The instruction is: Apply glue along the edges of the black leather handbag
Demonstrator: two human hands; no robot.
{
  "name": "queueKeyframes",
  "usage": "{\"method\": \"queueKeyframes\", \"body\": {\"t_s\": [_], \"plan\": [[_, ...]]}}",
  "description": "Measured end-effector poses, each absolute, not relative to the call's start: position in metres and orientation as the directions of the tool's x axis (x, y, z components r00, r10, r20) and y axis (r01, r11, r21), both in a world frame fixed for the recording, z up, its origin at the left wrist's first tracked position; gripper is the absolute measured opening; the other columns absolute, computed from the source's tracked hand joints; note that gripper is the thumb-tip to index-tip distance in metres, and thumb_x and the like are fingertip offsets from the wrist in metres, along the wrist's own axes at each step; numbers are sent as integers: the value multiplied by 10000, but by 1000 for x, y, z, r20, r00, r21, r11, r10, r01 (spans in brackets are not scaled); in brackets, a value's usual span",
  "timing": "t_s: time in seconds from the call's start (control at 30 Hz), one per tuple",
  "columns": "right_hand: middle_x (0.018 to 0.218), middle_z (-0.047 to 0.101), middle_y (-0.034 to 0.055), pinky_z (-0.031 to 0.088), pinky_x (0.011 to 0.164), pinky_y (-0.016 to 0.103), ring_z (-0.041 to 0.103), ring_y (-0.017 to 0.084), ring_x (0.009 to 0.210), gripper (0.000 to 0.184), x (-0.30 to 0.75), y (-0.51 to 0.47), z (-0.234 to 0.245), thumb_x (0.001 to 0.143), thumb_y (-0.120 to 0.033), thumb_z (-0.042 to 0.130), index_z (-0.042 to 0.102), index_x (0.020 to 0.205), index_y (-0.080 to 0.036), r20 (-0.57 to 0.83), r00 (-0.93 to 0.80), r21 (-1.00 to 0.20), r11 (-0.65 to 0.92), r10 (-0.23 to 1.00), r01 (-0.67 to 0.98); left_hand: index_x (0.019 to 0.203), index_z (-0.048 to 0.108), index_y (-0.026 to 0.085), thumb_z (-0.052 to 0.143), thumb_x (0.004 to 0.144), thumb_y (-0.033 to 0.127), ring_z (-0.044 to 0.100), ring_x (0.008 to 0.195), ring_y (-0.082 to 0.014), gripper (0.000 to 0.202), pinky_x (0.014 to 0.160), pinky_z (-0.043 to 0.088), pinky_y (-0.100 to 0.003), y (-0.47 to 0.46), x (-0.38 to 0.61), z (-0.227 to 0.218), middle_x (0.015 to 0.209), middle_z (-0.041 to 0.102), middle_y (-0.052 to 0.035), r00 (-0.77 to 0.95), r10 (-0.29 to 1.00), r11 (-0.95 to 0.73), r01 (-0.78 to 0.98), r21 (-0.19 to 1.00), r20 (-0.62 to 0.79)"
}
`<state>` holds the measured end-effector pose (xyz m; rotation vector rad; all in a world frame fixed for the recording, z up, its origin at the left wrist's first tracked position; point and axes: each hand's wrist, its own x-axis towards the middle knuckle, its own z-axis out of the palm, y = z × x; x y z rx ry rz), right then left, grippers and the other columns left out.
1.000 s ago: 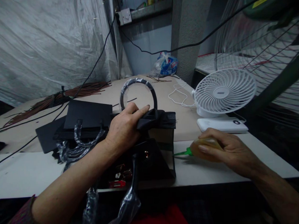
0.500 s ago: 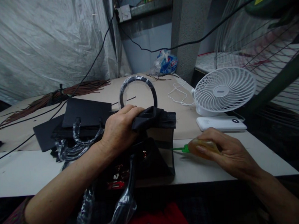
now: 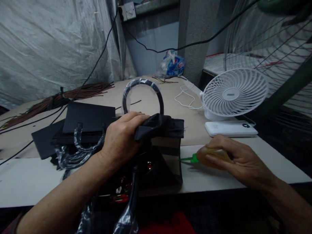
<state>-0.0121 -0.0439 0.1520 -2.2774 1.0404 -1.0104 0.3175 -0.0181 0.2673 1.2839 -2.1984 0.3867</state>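
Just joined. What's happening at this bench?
A person's left hand holds a black bag near its top. The right hand holds an amber squeeze bottle, its green nozzle at the bag's side edge; contact unclear. Black pieces with plastic-wrapped handles lie left; a white fan stands right.

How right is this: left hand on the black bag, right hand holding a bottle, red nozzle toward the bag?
The nozzle is green, not red, per the head view. The rest holds: left hand on the bag, right hand holding the bottle.

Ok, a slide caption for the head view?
Left hand on black bag; right hand holds amber bottle, green nozzle at the bag's edge.
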Motion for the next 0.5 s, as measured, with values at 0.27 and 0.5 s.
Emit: {"method": "queueKeyframes", "body": {"t_s": [0.27,0.5], "plan": [[896,644,-17,475,688,293,622,140,803,160,-12,-43,154,939,-427,652,651,975,-271,417,459,-641,-612,-785,-464,1122,721,97,546,796,67,751,1003,-300,372,850,664,-478,-15,315,267,1100,764,-139,-404,-676,521,-853,12,616],[885,621,-35,476,688,260,606,102,785,83,-12,-37,159,952,-360,654,658,980,-282,403,508,-655,-627,-762,-421,1128,725,84,549,826,106,749,1029,-294,350,888,658,-452,-9,317,269,1113,763,-159,-423,-661,526,-850,-20,619]]}}
